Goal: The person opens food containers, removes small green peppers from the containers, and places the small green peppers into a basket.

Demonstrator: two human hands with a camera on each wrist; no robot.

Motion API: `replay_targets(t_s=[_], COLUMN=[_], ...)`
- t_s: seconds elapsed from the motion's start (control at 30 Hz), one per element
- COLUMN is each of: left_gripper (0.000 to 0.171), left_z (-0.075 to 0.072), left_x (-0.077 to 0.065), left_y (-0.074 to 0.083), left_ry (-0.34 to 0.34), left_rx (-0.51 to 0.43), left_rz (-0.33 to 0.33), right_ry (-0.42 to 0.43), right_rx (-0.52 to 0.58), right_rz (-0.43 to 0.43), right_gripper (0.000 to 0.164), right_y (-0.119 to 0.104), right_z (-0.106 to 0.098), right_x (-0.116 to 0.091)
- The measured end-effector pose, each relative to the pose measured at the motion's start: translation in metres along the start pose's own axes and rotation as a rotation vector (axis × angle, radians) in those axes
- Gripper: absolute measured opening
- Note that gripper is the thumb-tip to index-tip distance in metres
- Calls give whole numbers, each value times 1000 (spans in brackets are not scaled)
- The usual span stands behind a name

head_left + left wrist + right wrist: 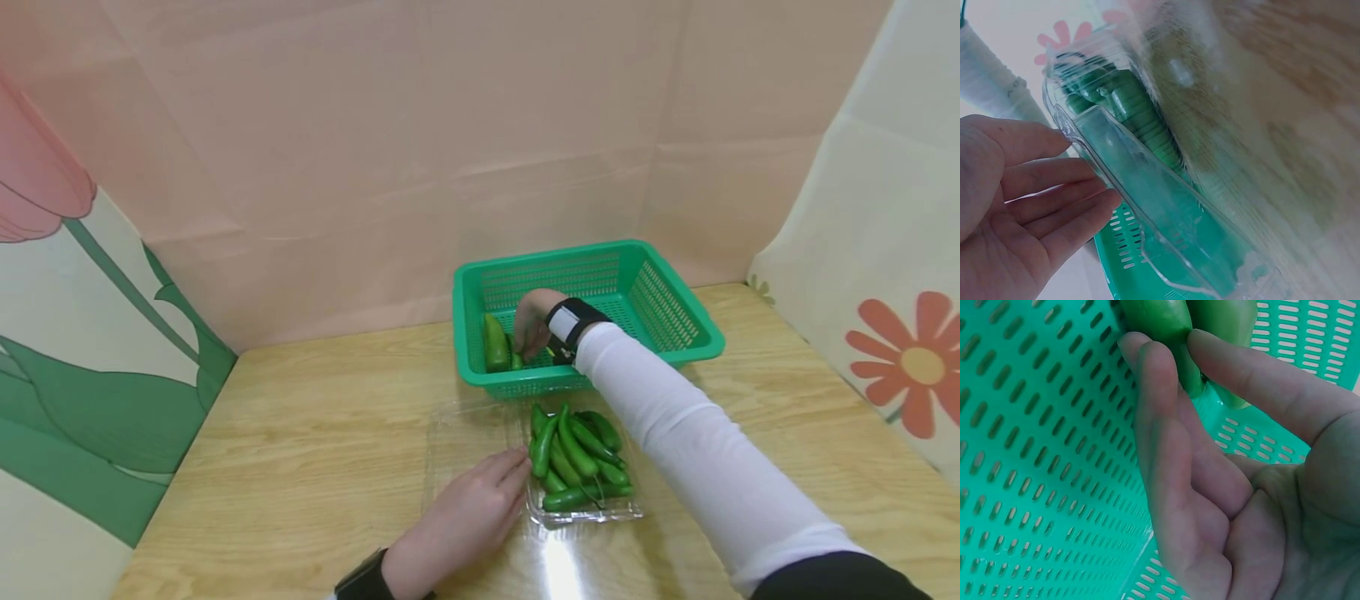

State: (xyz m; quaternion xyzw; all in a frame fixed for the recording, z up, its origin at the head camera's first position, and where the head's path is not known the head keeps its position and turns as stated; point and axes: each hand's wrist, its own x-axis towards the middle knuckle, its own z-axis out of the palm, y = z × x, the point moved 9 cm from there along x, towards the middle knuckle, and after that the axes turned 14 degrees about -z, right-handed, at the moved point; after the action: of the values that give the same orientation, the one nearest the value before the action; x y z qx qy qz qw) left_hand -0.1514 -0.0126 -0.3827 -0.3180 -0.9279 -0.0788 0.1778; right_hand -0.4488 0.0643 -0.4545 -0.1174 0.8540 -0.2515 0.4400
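Inside the green basket [675, 325], my right hand [532, 321] pinches a green chili pepper [1159, 319] between thumb and fingertips, near the basket's side wall. A thicker green pepper [495, 343] lies beside it, at the basket's left end. On the table in front, an open clear plastic container [592, 517] holds several green chili peppers [573, 450]. My left hand [480, 504] touches the container's edge where its lid and base meet. Its fingers are extended, with the thumb at the rim [1085, 150].
The container's clear lid [468, 442] lies folded out to the left on the wooden table [300, 450]. Behind the basket rises a pink cloth backdrop [375, 167]. Flower-printed sheets [900, 250] stand at both sides.
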Motion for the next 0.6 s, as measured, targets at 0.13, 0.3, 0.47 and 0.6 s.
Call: replay_targets(t_s=[0.13,0.3,0.47,0.6], left_gripper=[35,37,37,37], left_z=[-1,0,0,0], left_x=[0,0,0,0], left_y=[0,-1,-2,-1], left_ry=[2,-4,-6,-7], left_rx=[2,-3,-13,-15], left_rz=[-1,-7,-9,-11], right_ry=[-12,-13,5,70], right_rx=[-36,-30,-12,-14], right_rz=[-12,-17,-17,-10], right_gripper=[21,21,24,31], right_y=[-1,-3,-3,-3], right_z=[0,0,0,-4], right_x=[1,1,-1,-4])
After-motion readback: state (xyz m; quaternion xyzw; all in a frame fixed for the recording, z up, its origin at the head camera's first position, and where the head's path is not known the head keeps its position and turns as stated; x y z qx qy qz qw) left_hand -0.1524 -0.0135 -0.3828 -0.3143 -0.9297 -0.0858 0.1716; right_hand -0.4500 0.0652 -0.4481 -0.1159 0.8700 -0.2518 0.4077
